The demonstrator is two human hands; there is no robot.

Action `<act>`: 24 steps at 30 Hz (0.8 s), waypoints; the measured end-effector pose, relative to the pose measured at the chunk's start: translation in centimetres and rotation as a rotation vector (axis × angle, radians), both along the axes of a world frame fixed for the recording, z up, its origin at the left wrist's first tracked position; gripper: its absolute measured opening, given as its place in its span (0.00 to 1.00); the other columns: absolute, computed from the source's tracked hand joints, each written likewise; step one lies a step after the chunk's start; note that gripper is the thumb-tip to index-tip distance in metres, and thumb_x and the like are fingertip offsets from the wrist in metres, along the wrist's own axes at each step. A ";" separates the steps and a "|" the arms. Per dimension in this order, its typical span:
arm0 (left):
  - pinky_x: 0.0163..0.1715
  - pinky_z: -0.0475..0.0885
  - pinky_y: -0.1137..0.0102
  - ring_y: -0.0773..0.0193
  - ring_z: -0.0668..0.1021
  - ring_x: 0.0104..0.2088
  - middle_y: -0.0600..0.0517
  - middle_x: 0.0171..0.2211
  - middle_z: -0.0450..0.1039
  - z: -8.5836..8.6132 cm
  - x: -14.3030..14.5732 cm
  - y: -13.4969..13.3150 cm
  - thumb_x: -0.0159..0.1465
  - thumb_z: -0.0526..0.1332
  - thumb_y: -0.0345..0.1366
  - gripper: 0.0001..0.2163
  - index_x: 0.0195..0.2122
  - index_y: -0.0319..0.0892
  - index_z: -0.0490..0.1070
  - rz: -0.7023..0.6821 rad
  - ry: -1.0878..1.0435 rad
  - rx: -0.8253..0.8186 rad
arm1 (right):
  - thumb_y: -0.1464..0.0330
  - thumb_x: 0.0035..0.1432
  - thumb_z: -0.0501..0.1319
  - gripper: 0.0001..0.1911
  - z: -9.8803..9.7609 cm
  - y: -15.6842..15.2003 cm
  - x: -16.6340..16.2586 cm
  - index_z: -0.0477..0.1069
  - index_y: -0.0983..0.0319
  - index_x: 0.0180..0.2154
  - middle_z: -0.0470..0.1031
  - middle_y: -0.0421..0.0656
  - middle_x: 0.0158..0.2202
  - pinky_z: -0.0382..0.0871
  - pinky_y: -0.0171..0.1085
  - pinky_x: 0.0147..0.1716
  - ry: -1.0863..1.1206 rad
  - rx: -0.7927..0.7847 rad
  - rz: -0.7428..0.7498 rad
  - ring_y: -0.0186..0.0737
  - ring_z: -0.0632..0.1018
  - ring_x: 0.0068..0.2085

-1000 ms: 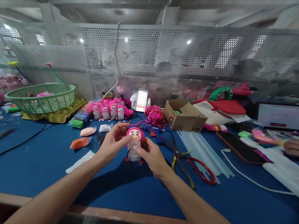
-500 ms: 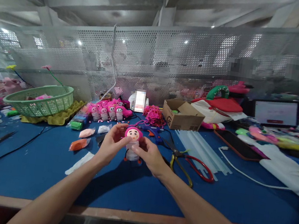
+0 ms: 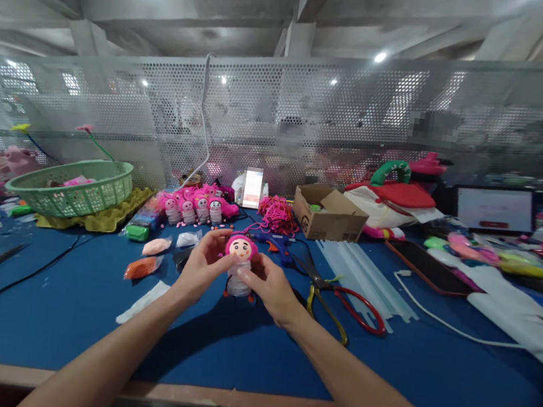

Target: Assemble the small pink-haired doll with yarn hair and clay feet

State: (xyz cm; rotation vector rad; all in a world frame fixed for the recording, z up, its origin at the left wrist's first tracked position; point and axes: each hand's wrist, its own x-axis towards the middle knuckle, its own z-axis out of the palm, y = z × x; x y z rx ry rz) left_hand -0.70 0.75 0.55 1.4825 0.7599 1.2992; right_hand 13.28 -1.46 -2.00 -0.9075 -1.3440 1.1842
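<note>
A small doll (image 3: 239, 281) with pink hair, a pale painted face and a ribbed whitish body is upright between my two hands. My left hand (image 3: 203, 263) grips it by the head and upper side, its thumb near the cheek. On the other side, my right hand (image 3: 274, 288) has its thumb against the body just below the face; its other fingers are partly hidden behind. Small orange-red feet show at the doll's bottom. Beyond the hands stand several similar pink dolls (image 3: 190, 209) in a row, beside a heap of pink yarn (image 3: 277, 214).
Scissors (image 3: 323, 283) with red and yellow handles, a glue gun (image 3: 285, 252) and clear glue sticks (image 3: 362, 280) lie right of my hands. A cardboard box (image 3: 328, 223), a phone (image 3: 429, 266) and a green basket (image 3: 71, 192) stand farther out. Orange clay (image 3: 142, 267) lies to the left.
The doll stays in both hands, with its face tipped slightly and my left thumb a little lower on its cheek. The view has tilted up slightly.
</note>
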 end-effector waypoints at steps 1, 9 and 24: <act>0.37 0.66 0.71 0.65 0.72 0.37 0.50 0.38 0.70 0.0 0.0 0.0 0.49 0.65 0.36 0.20 0.43 0.41 0.64 -0.004 -0.003 -0.002 | 0.62 0.44 0.61 0.16 0.0 0.0 0.0 0.64 0.62 0.36 0.69 0.41 0.29 0.60 0.31 0.16 -0.001 0.004 -0.005 0.34 0.69 0.26; 0.38 0.67 0.71 0.65 0.72 0.38 0.50 0.38 0.68 0.2 -0.1 -0.2 0.50 0.64 0.36 0.20 0.44 0.41 0.63 -0.004 0.005 -0.001 | 0.64 0.43 0.61 0.16 0.2 -0.1 0.0 0.65 0.63 0.35 0.71 0.41 0.30 0.63 0.32 0.21 0.009 0.045 -0.009 0.35 0.71 0.28; 0.41 0.68 0.67 0.61 0.73 0.40 0.46 0.42 0.69 -2.1 1.0 -0.4 0.45 0.67 0.33 0.25 0.43 0.38 0.61 -0.217 0.052 -0.139 | 0.60 0.45 0.61 0.14 0.4 0.3 0.9 0.68 0.63 0.31 0.71 0.41 0.27 0.65 0.36 0.26 -0.132 0.133 -0.180 0.36 0.71 0.28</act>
